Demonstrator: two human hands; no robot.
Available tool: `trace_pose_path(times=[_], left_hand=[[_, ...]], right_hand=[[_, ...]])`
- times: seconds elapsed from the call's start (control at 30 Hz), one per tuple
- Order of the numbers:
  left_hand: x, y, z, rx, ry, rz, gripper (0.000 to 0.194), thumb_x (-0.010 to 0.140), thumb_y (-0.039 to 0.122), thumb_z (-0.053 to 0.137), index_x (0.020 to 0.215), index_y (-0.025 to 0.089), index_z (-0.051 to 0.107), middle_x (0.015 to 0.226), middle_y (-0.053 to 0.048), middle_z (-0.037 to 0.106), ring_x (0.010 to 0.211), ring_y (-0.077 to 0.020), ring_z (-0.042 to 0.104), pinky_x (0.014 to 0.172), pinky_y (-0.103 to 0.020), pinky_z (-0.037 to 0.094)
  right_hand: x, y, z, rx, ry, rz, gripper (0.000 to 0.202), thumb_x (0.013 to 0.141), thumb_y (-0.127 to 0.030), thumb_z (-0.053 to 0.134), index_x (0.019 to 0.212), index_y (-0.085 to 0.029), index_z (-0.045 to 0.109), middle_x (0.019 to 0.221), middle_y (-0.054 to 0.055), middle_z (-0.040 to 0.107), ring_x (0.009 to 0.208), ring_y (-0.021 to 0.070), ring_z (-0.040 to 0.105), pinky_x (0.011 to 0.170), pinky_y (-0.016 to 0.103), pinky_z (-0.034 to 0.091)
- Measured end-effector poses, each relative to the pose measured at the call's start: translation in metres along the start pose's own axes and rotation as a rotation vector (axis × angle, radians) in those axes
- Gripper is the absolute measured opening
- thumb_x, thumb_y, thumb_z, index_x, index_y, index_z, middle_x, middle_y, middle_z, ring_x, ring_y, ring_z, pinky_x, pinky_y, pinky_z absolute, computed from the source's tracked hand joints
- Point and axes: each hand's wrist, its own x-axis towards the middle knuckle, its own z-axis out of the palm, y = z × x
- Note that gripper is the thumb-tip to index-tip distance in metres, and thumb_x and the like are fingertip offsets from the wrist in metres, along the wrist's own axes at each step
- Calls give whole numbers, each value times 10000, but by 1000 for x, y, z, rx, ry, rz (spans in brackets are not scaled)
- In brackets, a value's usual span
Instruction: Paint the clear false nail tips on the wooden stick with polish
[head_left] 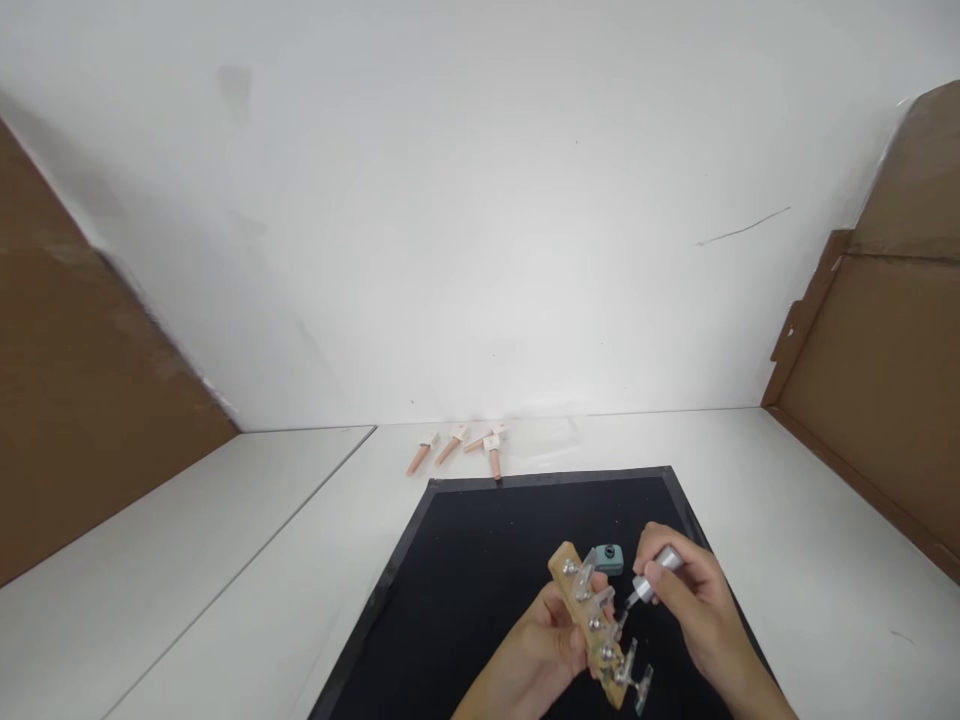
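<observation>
My left hand point(551, 640) is closed around a light wooden strip point(562, 560) and holds it up at a slant. Several clear nail tips point(631, 655) stand out from the strip on small silver mounts. Between the fingers of my right hand point(694, 600) is a nail polish brush with a silver cap point(660, 570). Its bristle end points down and left, at one of the middle nail tips; whether the two touch I cannot tell. Just behind the strip, a teal bottle point(609, 560) with a dark round opening stands on the black mat point(480, 560).
Several pink-handled bottles with white labelled ends point(450, 445) lie at the back of the white table point(285, 540), behind the mat. A clear plastic sheet point(544, 437) lies beside them. Brown cardboard panels point(892, 330) flank both sides, and a white wall point(480, 220) rises behind.
</observation>
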Motion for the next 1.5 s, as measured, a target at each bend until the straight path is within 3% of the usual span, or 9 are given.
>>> trace_pose_path(times=[0.13,0.27,0.37,0.57,0.83,1.1,1.37,1.5], left_hand=[[-2,1,-3,4,-6,-9,358,470,260,828,809,222,719,734,-1,651,652,-109,588,493,-192,354],[-1,5,1,12,27,-24,387,429,275,842,792,215,722,691,7,641,588,-90,558,510,-205,355],[1,4,3,11,44,-27,368,446,272,837,793,221,726,681,9,639,578,-83,548,555,-218,371],[-1,2,-2,-9,43,-24,390,428,252,843,797,218,723,727,4,633,645,-105,572,549,-215,362],[0,5,5,10,75,-24,397,399,283,850,775,234,730,686,15,643,597,-89,570,501,-199,359],[-2,4,0,-6,38,-25,404,415,277,845,796,221,724,688,14,655,627,-109,604,470,-191,349],[0,5,3,4,64,-30,392,433,297,838,803,235,725,657,18,657,540,-74,562,472,-181,365],[0,4,4,0,43,-27,382,450,292,832,811,234,724,668,14,656,559,-87,575,450,-179,352]], right_hand=[[-2,8,-2,65,80,-30,272,868,-385,543,664,-205,541,638,-16,433,555,136,374,516,247,295],[-2,5,-2,98,-53,-115,245,873,-398,532,719,-214,581,630,-14,442,570,142,383,531,256,289],[0,0,-1,49,-124,-95,244,870,-398,539,723,-209,585,628,-19,433,552,130,377,515,250,274],[-2,6,-2,53,39,-61,271,886,-373,526,671,-208,523,637,-25,412,560,129,359,522,250,271],[-1,1,-2,70,-118,-128,238,871,-411,534,739,-221,589,639,-19,434,571,136,377,526,256,267],[-1,7,0,54,22,-113,269,895,-366,509,676,-210,514,628,-25,406,572,136,365,523,255,267],[0,-4,3,42,-132,-145,224,881,-387,527,737,-223,575,637,-22,443,571,134,389,528,250,285],[-1,-1,4,-21,-35,-141,275,897,-363,505,670,-209,517,621,-29,419,555,125,372,514,243,280]])
